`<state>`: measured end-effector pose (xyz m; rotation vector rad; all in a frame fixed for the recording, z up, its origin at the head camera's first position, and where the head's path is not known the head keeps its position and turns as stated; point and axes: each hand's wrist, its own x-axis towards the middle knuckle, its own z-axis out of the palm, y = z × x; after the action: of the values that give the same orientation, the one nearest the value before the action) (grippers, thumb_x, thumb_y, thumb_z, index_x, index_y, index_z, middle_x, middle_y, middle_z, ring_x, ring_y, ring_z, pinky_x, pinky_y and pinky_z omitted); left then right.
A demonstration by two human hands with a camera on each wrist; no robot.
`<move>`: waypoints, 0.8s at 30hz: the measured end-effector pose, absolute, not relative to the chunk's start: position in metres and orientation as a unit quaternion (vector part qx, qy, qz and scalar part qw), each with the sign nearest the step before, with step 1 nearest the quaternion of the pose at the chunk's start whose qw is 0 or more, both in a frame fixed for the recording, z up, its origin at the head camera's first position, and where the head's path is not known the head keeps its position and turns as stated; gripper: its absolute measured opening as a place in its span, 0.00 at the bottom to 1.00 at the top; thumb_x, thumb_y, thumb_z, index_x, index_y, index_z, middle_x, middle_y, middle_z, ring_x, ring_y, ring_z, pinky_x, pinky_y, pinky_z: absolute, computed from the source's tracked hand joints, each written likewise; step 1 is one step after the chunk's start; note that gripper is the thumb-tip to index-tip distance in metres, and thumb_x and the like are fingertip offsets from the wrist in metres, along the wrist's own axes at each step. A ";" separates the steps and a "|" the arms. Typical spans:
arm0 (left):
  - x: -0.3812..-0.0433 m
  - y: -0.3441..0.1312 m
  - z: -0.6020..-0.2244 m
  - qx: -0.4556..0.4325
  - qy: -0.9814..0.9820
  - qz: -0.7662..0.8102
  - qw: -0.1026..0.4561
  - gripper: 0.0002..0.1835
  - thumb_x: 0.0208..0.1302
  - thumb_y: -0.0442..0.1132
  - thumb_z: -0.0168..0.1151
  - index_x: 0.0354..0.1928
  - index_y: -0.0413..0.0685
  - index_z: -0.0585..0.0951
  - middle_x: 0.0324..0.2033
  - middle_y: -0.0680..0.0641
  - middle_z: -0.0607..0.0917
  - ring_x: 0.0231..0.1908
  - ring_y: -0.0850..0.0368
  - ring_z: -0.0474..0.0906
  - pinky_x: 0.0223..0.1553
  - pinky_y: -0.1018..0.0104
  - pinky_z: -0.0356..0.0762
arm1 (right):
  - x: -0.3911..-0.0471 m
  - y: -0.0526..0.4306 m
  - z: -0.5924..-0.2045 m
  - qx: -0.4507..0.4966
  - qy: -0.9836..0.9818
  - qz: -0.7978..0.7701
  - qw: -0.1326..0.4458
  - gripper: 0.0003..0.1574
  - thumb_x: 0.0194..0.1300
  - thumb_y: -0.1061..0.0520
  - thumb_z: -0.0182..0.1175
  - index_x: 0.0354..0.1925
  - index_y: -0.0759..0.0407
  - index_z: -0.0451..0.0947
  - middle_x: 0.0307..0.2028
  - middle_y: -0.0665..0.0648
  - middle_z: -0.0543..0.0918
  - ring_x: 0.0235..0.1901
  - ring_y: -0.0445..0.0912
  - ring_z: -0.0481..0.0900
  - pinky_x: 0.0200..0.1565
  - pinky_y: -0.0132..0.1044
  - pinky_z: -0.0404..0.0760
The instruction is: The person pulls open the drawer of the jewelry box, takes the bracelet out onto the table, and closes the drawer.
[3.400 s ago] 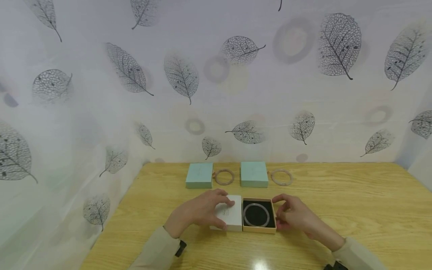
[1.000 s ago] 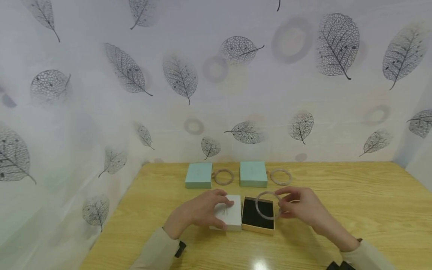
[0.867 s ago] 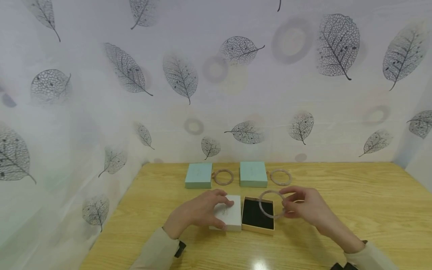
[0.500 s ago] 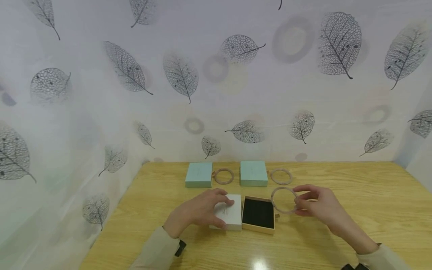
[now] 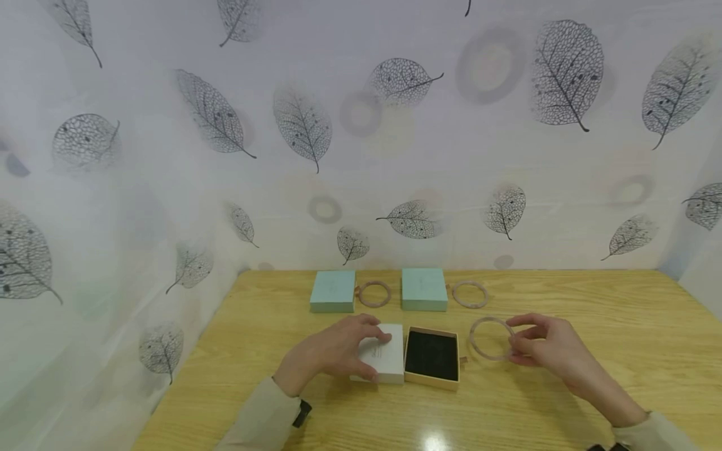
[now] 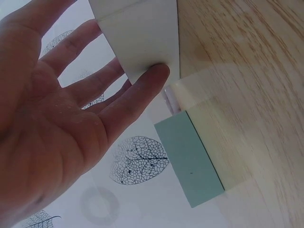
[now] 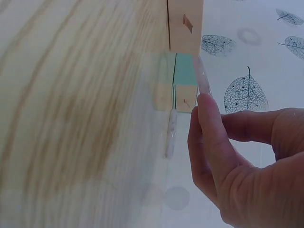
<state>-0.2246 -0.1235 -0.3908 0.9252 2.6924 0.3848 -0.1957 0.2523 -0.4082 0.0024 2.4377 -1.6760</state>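
Observation:
My left hand (image 5: 333,351) grips a white box sleeve (image 5: 388,360) on the table, thumb at its near edge and a finger on top. In the left wrist view, a fingertip presses the side of the white sleeve (image 6: 147,45). Directly right of it lies a tan drawer tray (image 5: 431,384) with a bare black lining and a small ribbon tab on its right side. Right of the tray, my right hand (image 5: 549,347) pinches a pale, translucent bangle (image 5: 475,344) by its right side. The right wrist view shows this bangle (image 7: 203,78) edge-on, held above the wood surface.
Behind, two mint-green boxes (image 5: 333,291) stand in a row, the second green box (image 5: 424,289) farther right. Beside each lies one bangle: a pinkish bangle (image 5: 362,303) and a paler bangle (image 5: 470,305). A leaf-patterned curtain (image 5: 361,188) rises at the table's back edge.
The bangle has come up out of the tray in my right hand and moved right, past the tray, now lower over the table. My left hand has stayed on the white sleeve.

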 end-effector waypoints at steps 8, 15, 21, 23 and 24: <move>-0.226 -0.124 -0.392 0.323 0.928 0.130 0.131 0.34 0.49 0.58 0.70 0.62 0.68 0.73 0.66 0.51 0.68 0.65 0.51 0.65 0.66 0.54 0.65 | -0.196 0.257 -0.414 0.011 0.825 -0.555 0.102 0.26 0.66 0.62 0.54 0.59 0.74 0.66 0.43 0.67 0.80 0.37 0.48 0.85 0.41 0.38 0.84; -0.225 -0.124 -0.391 0.321 0.928 0.132 0.131 0.34 0.49 0.58 0.70 0.61 0.68 0.74 0.66 0.51 0.68 0.64 0.52 0.65 0.65 0.55 0.65 | -0.197 0.255 -0.418 0.011 0.832 -0.544 0.109 0.25 0.66 0.63 0.53 0.58 0.74 0.66 0.42 0.67 0.80 0.36 0.49 0.84 0.39 0.39 0.85; -0.223 -0.123 -0.389 0.324 0.928 0.132 0.132 0.34 0.49 0.59 0.70 0.62 0.67 0.73 0.66 0.51 0.68 0.65 0.51 0.65 0.65 0.55 0.65 | -0.197 0.250 -0.419 0.016 0.838 -0.534 0.115 0.25 0.65 0.63 0.54 0.58 0.74 0.67 0.42 0.66 0.81 0.36 0.49 0.84 0.38 0.38 0.85; -0.223 -0.123 -0.389 0.324 0.927 0.131 0.132 0.34 0.49 0.59 0.69 0.62 0.67 0.73 0.66 0.51 0.68 0.65 0.51 0.65 0.66 0.55 0.65 | -0.197 0.249 -0.419 0.018 0.840 -0.530 0.119 0.25 0.65 0.63 0.54 0.58 0.74 0.67 0.42 0.66 0.81 0.36 0.49 0.84 0.38 0.38 0.85; -0.223 -0.123 -0.388 0.325 0.927 0.132 0.132 0.34 0.49 0.59 0.69 0.62 0.67 0.73 0.66 0.50 0.68 0.65 0.51 0.65 0.66 0.55 0.65 | -0.198 0.249 -0.419 0.019 0.839 -0.530 0.122 0.25 0.65 0.63 0.54 0.58 0.74 0.67 0.42 0.66 0.81 0.36 0.49 0.84 0.38 0.38 0.85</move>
<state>-0.2229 -0.1233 -0.3883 0.9433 2.6916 0.3817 -0.1977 0.2488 -0.4192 0.0566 2.4489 -1.5460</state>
